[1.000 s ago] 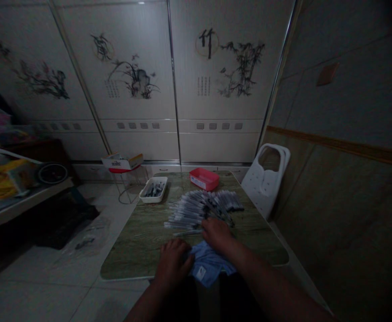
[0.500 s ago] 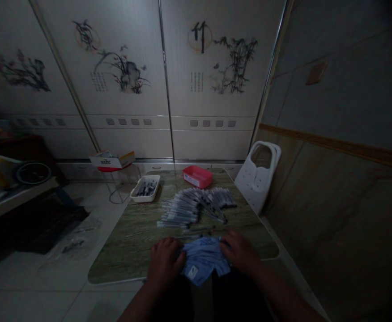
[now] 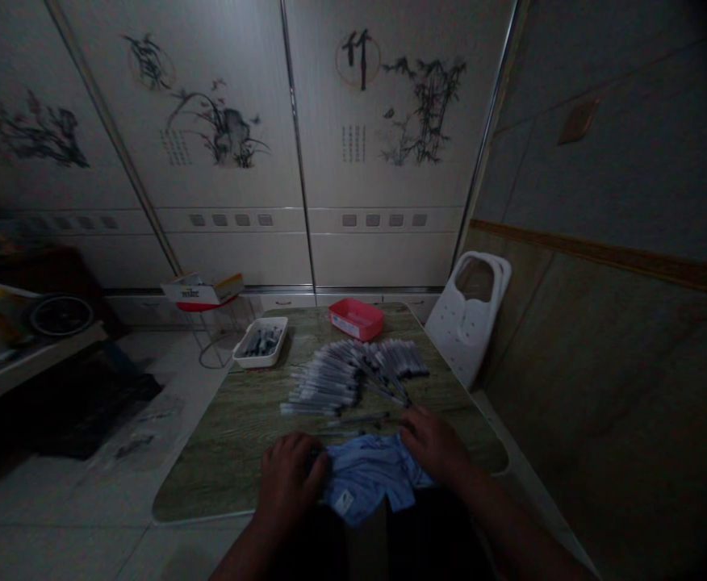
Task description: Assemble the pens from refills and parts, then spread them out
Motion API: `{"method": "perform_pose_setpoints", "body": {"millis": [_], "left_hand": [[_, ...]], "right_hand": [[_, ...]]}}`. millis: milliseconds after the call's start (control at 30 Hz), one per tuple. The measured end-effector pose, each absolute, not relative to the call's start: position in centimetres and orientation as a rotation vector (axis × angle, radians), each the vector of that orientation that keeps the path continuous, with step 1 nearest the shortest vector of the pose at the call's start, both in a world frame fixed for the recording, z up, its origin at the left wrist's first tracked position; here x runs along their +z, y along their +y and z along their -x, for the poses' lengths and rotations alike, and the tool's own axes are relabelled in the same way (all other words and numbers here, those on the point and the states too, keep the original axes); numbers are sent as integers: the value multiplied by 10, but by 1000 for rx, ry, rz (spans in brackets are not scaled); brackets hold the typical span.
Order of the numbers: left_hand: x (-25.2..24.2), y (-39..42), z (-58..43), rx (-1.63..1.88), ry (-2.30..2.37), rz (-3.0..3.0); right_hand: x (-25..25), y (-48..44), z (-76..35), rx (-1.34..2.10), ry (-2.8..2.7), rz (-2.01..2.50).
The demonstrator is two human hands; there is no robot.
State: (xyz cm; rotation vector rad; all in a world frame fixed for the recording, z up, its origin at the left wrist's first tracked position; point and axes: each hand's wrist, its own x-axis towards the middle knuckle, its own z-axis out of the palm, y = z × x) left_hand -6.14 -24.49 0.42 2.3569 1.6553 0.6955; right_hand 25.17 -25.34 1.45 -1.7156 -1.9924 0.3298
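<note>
A crumpled blue cloth with a small white label lies over the table's near edge and hangs down toward my lap. At its left edge is my left hand, fingers curled and thumb against the fabric; a dark patch between thumb and fingers is too dim to make out. My right hand has its bent fingers on the cloth's upper right edge, its knuckles close to the ends of some pens. Beyond the cloth, many clear pens with dark ends form a fanned pile. A few loose pens lie between pile and cloth.
The wood-patterned table also bears a white tray of small dark parts and a pink-red basket. A box rests on a red stool at left. White folded plastic seats lean by the right wall.
My right hand has shifted slightly up toward the pens. My left hand has moved a little left and down, and the cloth looks spread a bit wider. The view has shifted slightly.
</note>
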Motion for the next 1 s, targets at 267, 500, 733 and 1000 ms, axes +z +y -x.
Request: {"method": "perform_pose_setpoints", "body": {"millis": [267, 500, 733, 1000], "left_hand": [[-13, -220, 72, 929, 1721, -2160], [-27, -217, 79, 1071, 1743, -2021], [-35, -210, 84, 1158, 1686, -1877], [7, -219, 71, 1282, 1289, -1365]], "right_hand": [[31, -225, -204, 284, -2190, 1688], [31, -216, -168, 282, -2372, 1737], [33, -214, -172, 394, -2257, 1625], [28, -224, -181, 1123, -1561, 1295]]}}
